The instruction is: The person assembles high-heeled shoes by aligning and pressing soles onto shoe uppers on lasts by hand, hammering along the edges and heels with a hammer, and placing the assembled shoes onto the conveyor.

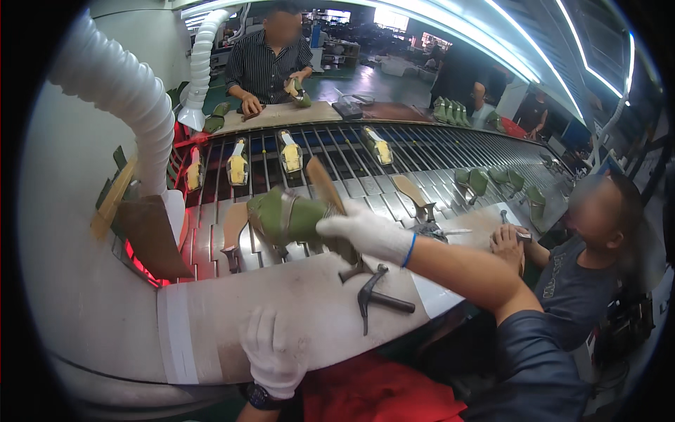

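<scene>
Right hand (362,232), white-gloved, clamped on a green high-heeled shoe (288,218) at frame centre, held over the slatted conveyor's (422,151) near edge. Left hand (271,352), gloved, fingers loosely curled, resting empty on the worn work board (211,316) at lower centre. Hammer (376,295) lying just right, near the board's edge. Bare board between hands. White duct hose (119,84) crowding upper left.

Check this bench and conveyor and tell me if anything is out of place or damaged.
Nothing looks damaged or spilled. The right hand holds a green high-heeled shoe over the slatted conveyor; the left hand rests flat on the worn bench top. A hammer lies loose on the bench, close to its right-hand edge.
</scene>
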Tool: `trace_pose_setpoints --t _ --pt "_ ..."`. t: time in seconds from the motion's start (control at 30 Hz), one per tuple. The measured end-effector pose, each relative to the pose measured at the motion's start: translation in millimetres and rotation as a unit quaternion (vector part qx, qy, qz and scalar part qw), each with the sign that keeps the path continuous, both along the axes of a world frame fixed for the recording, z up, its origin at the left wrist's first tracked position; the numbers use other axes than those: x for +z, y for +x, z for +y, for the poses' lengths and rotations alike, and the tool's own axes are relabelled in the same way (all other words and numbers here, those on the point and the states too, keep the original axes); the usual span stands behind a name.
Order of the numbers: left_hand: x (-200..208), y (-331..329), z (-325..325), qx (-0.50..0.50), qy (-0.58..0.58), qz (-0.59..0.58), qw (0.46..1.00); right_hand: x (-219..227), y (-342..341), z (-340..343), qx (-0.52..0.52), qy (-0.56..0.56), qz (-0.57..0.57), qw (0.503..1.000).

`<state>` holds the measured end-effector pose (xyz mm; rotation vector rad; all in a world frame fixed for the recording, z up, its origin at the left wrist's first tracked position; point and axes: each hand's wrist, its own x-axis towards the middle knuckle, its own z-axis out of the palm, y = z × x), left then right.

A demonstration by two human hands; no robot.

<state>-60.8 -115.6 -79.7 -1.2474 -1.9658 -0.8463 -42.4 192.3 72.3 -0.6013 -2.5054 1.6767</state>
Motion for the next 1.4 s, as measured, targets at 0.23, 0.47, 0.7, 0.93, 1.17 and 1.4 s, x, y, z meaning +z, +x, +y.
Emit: trace_pose_setpoints --t 0.23,0.47,0.7,0.93,1.17,1.4 --pt "12.5 -2.7 -37.7 0.059 0.024 0.135 0.989 -78.5 111.1 -143.2 0.059 -0.375 -0.105 0.919" --pt "-30.9 -34.0 -54.1 -0.125 0.281 -0.419 0.854 -118.6 27.3 -77.1 -0.06 0.078 0.088 0.991" --pt "-54.4 -28.1 -55.0 -0.192 0.423 -0.541 0.701 -142.8 25.4 -74.3 -0.091 0.4 0.315 0.856" --pt "-33.9 -15.1 -52.7 -0.176 0.427 -0.551 0.695 -135.9 54.3 -121.2 -0.097 -0.202 0.089 0.971" --pt "-45.2 -21.7 -61.5 -0.192 0.378 -0.554 0.716 -148.6 34.9 -119.7 -0.146 -0.062 0.112 0.981" --pt "-43.3 -22.0 -59.6 -0.24 0.355 -0.567 0.704 -166.9 81.3 -123.1 -0.146 0.243 0.24 0.929"
